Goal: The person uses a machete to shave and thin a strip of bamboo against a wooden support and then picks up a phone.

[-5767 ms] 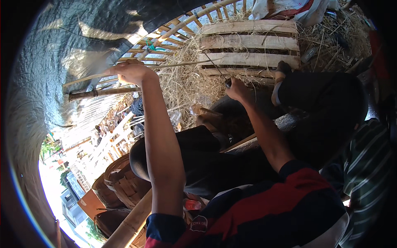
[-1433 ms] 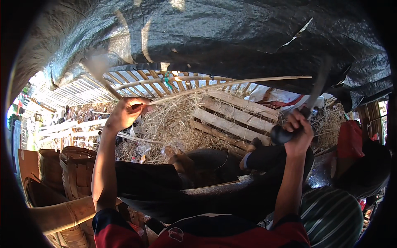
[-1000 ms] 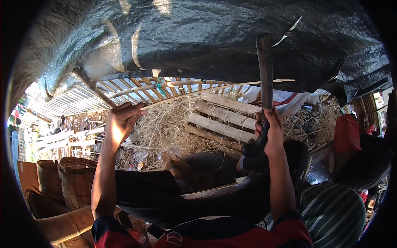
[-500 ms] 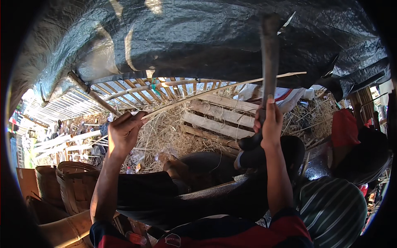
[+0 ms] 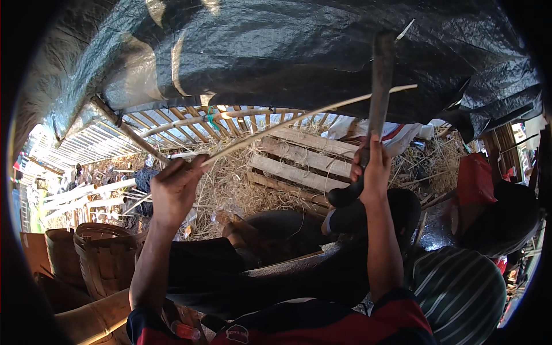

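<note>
My left hand (image 5: pixel 178 187) pinches the near end of a long, thin bamboo strip (image 5: pixel 299 119). The strip slants up to the right and its far end passes behind the blade of a machete (image 5: pixel 380 86). Whether blade and strip touch is hard to tell. My right hand (image 5: pixel 375 169) is closed round the machete's dark handle, whose rounded butt sticks out below the fingers. The blade points away from me, nearly upright in the view.
A wooden slatted pallet (image 5: pixel 305 160) lies amid bamboo shavings (image 5: pixel 230 184). Beyond hangs a dark plastic tarp (image 5: pixel 276 57) above a bamboo slat fence (image 5: pixel 190 129). Woven baskets (image 5: pixel 103 253) stand at left. A person in a striped dark garment (image 5: pixel 460 287) is close by my right.
The strip's far end has risen and the strip now bows upward slightly. The machete blade has tilted a little to the right. Both hands keep their holds.
</note>
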